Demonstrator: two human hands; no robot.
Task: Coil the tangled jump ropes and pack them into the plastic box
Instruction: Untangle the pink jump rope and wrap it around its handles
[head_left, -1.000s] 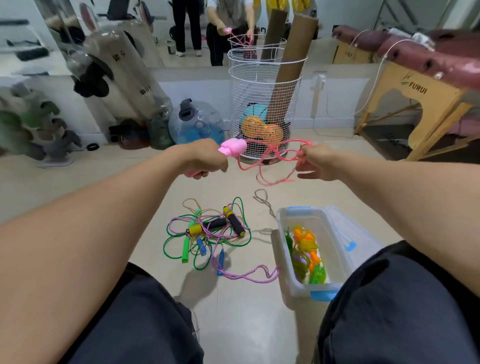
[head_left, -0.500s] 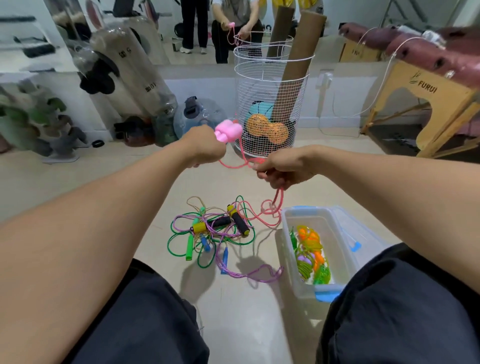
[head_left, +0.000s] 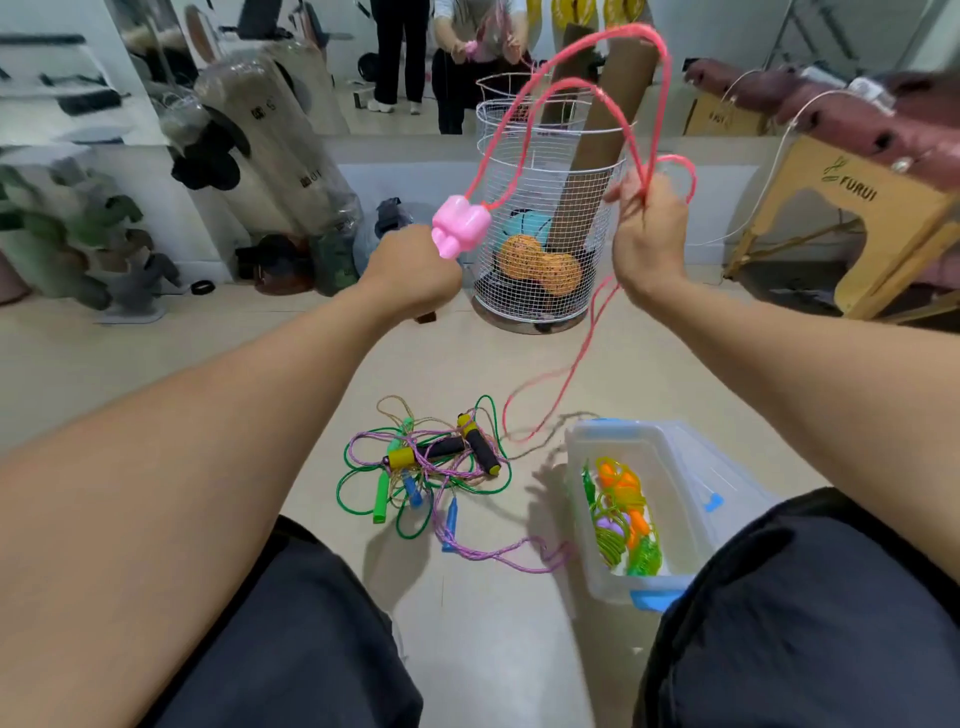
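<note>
Two loops of thin pink plastic jump rope (head_left: 597, 88) are held up: handles gripped by the left hand (head_left: 415, 275), cord pinched by the right hand (head_left: 647, 234). More loops seem needed before packing in the clear plastic box (head_left: 675, 467).

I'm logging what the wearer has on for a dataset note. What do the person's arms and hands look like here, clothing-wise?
Both forearms are bare, with no sleeve in view. The left hand and right hand wear no gloves, and no watch, ring or wristband shows on either. The only clothing in view is dark fabric over both legs at the bottom of the frame.
</note>
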